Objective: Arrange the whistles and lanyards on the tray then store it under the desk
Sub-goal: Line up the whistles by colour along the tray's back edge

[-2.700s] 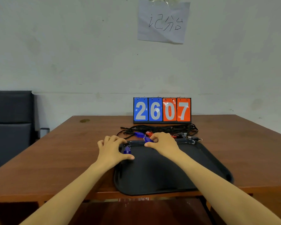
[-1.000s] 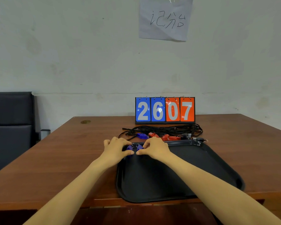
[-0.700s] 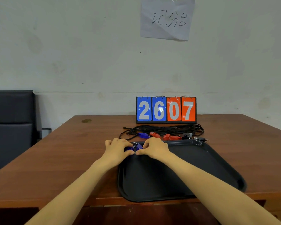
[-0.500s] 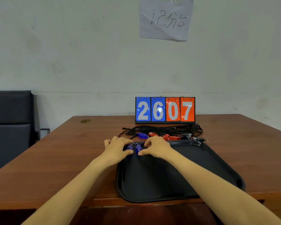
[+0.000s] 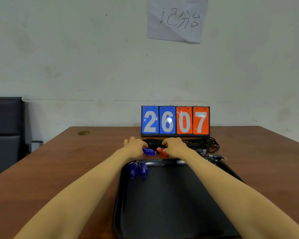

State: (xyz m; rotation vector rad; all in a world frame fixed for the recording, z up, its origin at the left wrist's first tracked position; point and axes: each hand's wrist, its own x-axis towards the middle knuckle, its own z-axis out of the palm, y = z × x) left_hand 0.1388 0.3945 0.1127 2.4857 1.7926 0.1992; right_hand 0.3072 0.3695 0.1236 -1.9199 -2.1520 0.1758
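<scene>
A black tray [image 5: 171,213] lies on the desk in front of me. Two blue whistles [image 5: 133,170] [image 5: 143,169] with key rings lie side by side in its far-left corner. Beyond the tray's far rim, my left hand [image 5: 135,146] curls its fingers onto a third blue whistle [image 5: 149,151] on the desk. My right hand [image 5: 174,146] curls its fingers onto a red whistle [image 5: 160,150] beside it. A tangle of black lanyards [image 5: 202,144] lies behind both hands, partly hidden by them.
A flip scoreboard [image 5: 175,120] reading 2607 stands behind the lanyards at the desk's far edge. More small clips and rings [image 5: 216,156] lie at the tray's far-right corner. A dark chair [image 5: 5,128] stands at the left, and a paper sign [image 5: 177,19] hangs on the wall.
Both hands let go of the two blue whistles in the tray's far-left corner and moved forward past the rim to the whistles on the desk.
</scene>
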